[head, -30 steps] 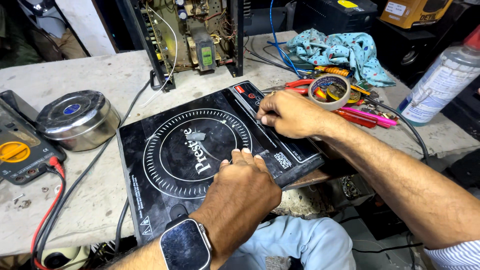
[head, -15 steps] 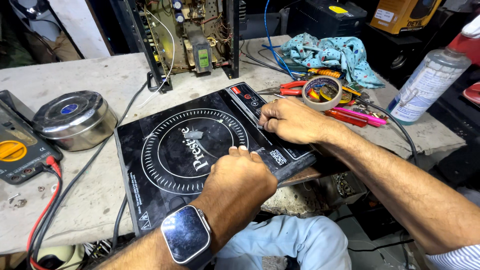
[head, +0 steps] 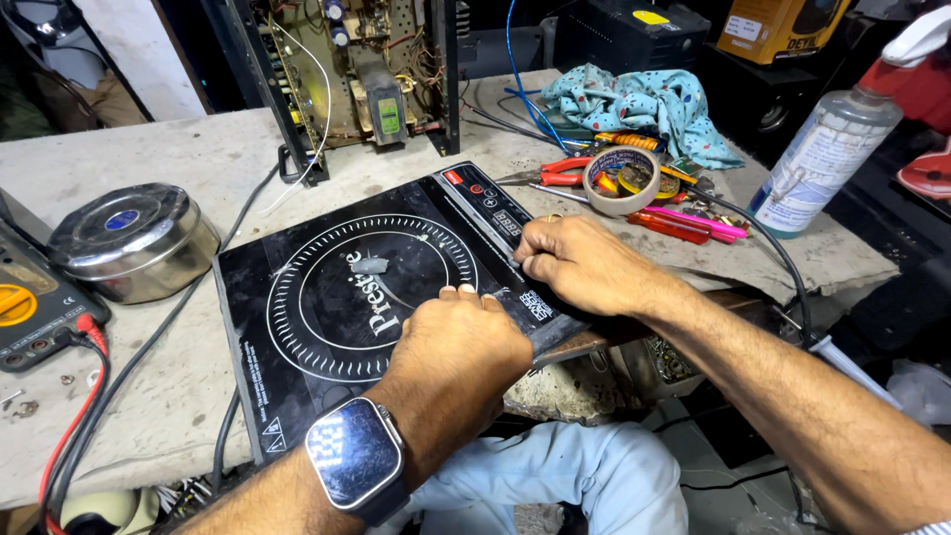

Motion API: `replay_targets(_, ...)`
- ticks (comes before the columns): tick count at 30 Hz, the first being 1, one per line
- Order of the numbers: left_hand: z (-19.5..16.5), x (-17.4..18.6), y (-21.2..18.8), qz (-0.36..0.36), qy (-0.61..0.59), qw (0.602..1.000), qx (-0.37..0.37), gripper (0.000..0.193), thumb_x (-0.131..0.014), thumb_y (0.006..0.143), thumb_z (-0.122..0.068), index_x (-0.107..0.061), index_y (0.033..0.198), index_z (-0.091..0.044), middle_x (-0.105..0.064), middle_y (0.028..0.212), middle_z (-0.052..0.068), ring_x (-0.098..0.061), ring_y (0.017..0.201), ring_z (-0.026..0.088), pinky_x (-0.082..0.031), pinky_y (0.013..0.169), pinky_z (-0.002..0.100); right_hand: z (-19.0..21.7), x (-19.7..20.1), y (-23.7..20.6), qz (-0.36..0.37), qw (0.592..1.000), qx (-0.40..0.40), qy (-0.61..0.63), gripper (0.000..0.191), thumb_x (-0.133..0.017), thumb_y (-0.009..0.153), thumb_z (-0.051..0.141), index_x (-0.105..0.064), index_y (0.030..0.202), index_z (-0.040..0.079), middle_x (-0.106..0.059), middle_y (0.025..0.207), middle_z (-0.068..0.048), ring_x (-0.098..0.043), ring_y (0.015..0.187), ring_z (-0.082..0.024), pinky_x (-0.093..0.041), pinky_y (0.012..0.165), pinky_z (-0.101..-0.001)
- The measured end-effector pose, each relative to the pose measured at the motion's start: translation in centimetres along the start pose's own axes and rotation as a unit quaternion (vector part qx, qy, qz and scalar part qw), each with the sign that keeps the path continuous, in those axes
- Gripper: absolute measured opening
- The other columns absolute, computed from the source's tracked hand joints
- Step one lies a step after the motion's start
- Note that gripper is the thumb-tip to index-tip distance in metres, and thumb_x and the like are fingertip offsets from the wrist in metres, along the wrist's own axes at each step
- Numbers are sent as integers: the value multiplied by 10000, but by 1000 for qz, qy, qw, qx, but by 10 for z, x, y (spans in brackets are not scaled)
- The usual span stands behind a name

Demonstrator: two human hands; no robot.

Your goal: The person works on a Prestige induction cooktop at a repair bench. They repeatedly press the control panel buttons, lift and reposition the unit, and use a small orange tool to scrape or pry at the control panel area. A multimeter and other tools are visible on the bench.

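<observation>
A black induction cooktop [head: 327, 297] with a glass top and a white ring pattern lies flat on the workbench, one corner over the bench's front edge. My left hand [head: 456, 352], with a smartwatch [head: 352, 456] on the wrist, presses fingers-down on the glass near its front right edge. My right hand [head: 580, 263] rests curled on the cooktop's right side, beside the control panel [head: 485, 203] with red buttons. A small grey scrap [head: 369, 265] lies in the middle of the ring. Whether the right hand holds a tool is hidden.
A round steel tin [head: 129, 238] and a multimeter [head: 25, 307] with red lead sit at the left. An open circuit chassis [head: 347, 79] stands behind. A tape roll [head: 619, 178], pliers, screwdrivers, a blue cloth [head: 644, 104] and a spray bottle [head: 822, 159] crowd the right.
Both hands have kept their places on the cooktop. The view has shifted slightly, and my right hand has slid a little toward the front of the control panel.
</observation>
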State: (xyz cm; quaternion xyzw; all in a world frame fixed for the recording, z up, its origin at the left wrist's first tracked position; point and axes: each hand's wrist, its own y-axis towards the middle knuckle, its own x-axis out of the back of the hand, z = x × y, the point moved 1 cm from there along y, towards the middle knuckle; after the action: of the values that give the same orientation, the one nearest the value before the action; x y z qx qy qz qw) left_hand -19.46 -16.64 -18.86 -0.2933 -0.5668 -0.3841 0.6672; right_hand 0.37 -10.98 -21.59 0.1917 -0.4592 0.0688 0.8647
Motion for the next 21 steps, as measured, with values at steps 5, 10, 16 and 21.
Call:
replay_targets(5, 0, 3, 0, 10, -1, 1000, 9, 204, -775, 669, -57, -735, 849, 31, -692, 899, 200, -690, 873, 330, -593, 700, 413, 2, 2, -13, -14, 1000, 0, 4, 137, -646, 839, 120, -694, 903, 9, -728, 850, -139, -728, 800, -283, -538, 705, -408)
replay_targets(10, -1, -1, 2, 5, 11, 1000, 22, 220, -764, 700, -74, -719, 868, 61, -687, 888, 213, -695, 858, 327, -603, 647, 406, -1, 1, -25, -29, 999, 31, 7, 129, -651, 857, 121, -694, 907, 11, -724, 889, -126, -718, 811, -279, -530, 713, -409)
replay_targets(16, -1, -4, 2, -14, 11, 1000, 18, 220, -764, 674, -88, -730, 857, 29, -692, 899, 202, -690, 878, 334, -592, 685, 417, -2, 0, -43, -35, 995, 70, -62, 149, -631, 908, 176, -710, 963, 62, -682, 888, -80, -630, 931, -234, -356, 884, -424)
replay_targets(21, -2, -5, 4, -3, 13, 999, 29, 242, -758, 683, -88, -724, 883, 43, -687, 925, 201, -686, 887, 333, -593, 661, 420, 1, 1, -55, -35, 992, 77, -89, 176, -619, 915, 198, -709, 972, 58, -674, 882, -61, -623, 940, -215, -336, 875, -407)
